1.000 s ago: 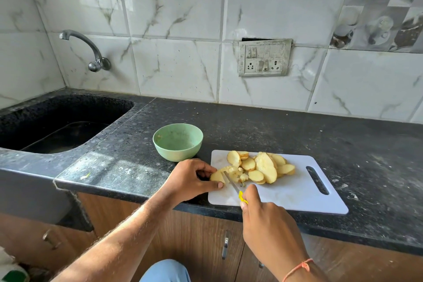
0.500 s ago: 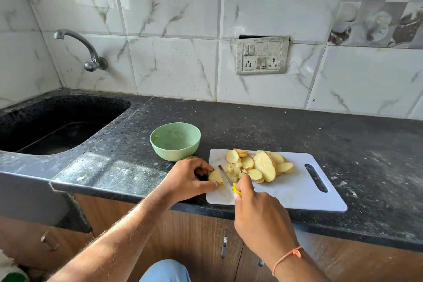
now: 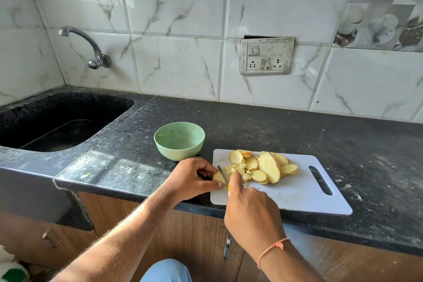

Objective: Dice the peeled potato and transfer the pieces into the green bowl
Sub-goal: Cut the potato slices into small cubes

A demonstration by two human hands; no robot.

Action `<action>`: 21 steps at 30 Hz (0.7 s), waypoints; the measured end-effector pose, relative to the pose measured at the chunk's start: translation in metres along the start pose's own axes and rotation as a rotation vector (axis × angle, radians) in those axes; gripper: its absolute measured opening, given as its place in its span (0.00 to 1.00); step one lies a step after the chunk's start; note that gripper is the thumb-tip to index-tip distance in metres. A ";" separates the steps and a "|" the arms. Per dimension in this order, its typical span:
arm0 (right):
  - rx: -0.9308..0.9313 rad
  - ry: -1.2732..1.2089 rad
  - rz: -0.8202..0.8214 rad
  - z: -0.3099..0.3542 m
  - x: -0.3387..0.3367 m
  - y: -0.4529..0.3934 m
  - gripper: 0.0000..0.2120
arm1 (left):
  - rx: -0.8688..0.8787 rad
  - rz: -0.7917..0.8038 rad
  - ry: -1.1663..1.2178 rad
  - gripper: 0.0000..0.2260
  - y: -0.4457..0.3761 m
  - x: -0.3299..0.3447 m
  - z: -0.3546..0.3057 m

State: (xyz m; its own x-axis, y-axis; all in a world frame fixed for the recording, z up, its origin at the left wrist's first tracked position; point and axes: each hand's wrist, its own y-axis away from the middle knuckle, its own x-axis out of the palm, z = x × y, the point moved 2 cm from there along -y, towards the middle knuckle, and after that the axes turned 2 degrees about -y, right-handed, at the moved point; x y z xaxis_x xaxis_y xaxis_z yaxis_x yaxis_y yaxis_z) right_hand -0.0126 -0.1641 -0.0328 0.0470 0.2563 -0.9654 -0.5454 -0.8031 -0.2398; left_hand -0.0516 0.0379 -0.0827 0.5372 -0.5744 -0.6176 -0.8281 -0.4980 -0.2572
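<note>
Left hand (image 3: 191,178) pinches a potato slice (image 3: 218,177) at the cutting board's (image 3: 297,192) left edge. Right hand (image 3: 250,210), fingers wrapped round the knife (image 3: 223,174), has advanced the blade onto it since a second ago. Small dice pile (image 3: 239,168) growing; green bowl (image 3: 179,140) empty, slices (image 3: 269,166) uncut.

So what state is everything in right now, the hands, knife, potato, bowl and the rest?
Left hand: pinching a potato piece.
Right hand: gripping the knife.
Knife: blade down, cutting.
Potato slices: piled, mostly undiced.
Diced bits: few, on the cutting board.
Green bowl: upright, no potato inside.
</note>
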 end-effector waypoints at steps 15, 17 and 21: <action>-0.030 -0.051 0.116 -0.004 0.007 0.031 0.19 | 0.027 -0.026 -0.002 0.13 0.004 0.000 -0.001; 0.003 -0.038 0.167 -0.007 0.004 0.038 0.18 | 0.026 -0.023 -0.002 0.14 0.003 0.001 -0.001; 0.050 -0.018 0.251 -0.011 -0.004 0.048 0.15 | 0.014 -0.024 -0.004 0.14 0.003 0.001 -0.001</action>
State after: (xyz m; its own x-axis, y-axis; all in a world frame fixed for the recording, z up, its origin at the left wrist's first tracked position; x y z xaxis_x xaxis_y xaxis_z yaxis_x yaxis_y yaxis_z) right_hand -0.0294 -0.2094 -0.0419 -0.1099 0.0618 -0.9920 -0.5786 -0.8155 0.0132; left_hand -0.0537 0.0352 -0.0829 0.5563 -0.5602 -0.6138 -0.8173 -0.5024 -0.2822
